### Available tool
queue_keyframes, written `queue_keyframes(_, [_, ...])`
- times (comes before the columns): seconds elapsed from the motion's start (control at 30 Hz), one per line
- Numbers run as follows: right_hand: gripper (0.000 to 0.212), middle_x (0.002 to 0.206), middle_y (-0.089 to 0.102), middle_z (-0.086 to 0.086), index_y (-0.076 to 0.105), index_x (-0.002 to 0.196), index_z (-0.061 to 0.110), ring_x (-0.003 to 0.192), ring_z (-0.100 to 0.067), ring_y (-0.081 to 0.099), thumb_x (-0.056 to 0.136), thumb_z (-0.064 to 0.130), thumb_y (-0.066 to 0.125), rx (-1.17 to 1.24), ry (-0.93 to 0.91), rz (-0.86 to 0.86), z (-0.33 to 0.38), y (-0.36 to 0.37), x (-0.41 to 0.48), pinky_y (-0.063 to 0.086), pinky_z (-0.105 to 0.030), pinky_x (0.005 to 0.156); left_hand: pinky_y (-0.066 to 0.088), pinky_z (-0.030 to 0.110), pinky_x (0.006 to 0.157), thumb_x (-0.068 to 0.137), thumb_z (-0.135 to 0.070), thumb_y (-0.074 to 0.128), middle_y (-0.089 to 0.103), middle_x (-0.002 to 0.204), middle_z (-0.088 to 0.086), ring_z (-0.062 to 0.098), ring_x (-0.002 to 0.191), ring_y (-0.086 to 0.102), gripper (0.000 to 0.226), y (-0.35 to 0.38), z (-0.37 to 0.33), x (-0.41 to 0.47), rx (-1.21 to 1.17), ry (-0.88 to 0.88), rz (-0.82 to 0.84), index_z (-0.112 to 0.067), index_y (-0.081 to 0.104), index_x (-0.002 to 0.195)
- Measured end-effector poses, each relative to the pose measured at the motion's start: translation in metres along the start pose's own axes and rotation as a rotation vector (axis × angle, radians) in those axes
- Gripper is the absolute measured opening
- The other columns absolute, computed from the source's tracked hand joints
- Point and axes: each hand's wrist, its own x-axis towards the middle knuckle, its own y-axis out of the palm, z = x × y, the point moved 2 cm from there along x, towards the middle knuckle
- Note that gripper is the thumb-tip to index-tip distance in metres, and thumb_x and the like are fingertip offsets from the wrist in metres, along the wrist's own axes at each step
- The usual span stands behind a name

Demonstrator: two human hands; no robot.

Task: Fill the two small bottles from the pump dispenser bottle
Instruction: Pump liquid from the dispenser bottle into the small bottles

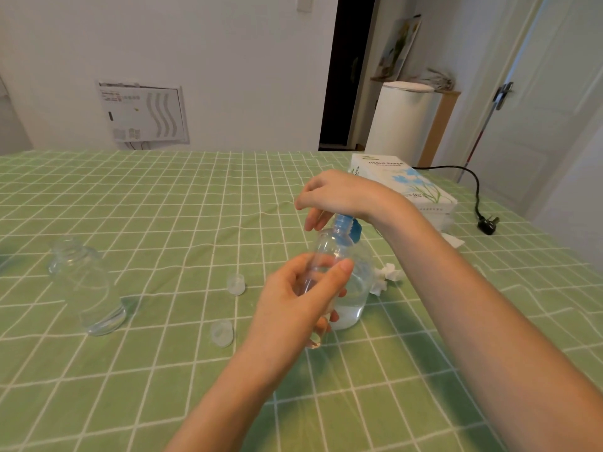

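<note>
Two small clear bottles show. One, the uncapped bottle [86, 288], stands at far left on the green checked desk [163, 207], well apart from both hands. Two translucent caps lie between: the far cap [236, 284] and the near cap [222, 333]. The left hand [300, 305] wraps fingers and thumb round the held bottle [326, 256], which is tilted, its top near the blue pump head [347, 228]. One pump dispenser bottle [355, 295] stands just behind it, partly filled. The right hand [336, 197] rests palm-down on the pump head, wrist bent, fingers hanging loose and clasping nothing. Further right lie one crumpled tissue [386, 277], one tissue box [408, 187] and one black plug [487, 223].
</note>
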Motion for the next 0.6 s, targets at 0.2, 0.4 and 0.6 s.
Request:
queue_keyframes(0.2, [0.041, 0.091, 0.073, -0.006, 0.059, 0.119, 0.002, 0.104, -0.028, 0.065, 0.090, 0.031, 0.051, -0.071, -0.019, -0.088, 0.005, -0.013, 0.001, 0.048, -0.041, 0.091, 0.040, 0.019, 0.041, 0.059, -0.054, 0.064, 0.066, 0.065, -0.007, 0.010, 0.049, 0.054, 0.039, 0.001, -0.002, 0.000, 0.008, 0.014, -0.002, -0.026, 0.068, 0.086])
queue_keyframes(0.4, [0.045, 0.110, 0.069, -0.017, 0.057, 0.120, 0.000, 0.108, -0.033, 0.062, 0.088, 0.032, 0.052, -0.046, 0.016, -0.032, 0.004, -0.008, 0.004, 0.048, -0.039, 0.089, 0.040, 0.018, 0.040, 0.060, -0.053, 0.064, 0.066, 0.064, -0.007, 0.009, 0.048, 0.054, 0.039, 0.001, -0.003, 0.000, 0.012, 0.013, -0.008, -0.025, 0.068, 0.086])
queue_keyframes(0.6, [0.028, 0.079, 0.071, 0.000, 0.060, 0.108, 0.012, 0.104, -0.028, 0.065, 0.089, 0.030, 0.050, 0.004, 0.043, 0.018, -0.003, 0.000, 0.002, 0.048, -0.032, 0.079, 0.040, 0.019, 0.041, 0.061, -0.050, 0.064, 0.066, 0.063, -0.007, 0.008, 0.049, 0.054, 0.044, 0.001, -0.001, -0.002, 0.006, -0.014, -0.006, -0.020, 0.066, 0.093])
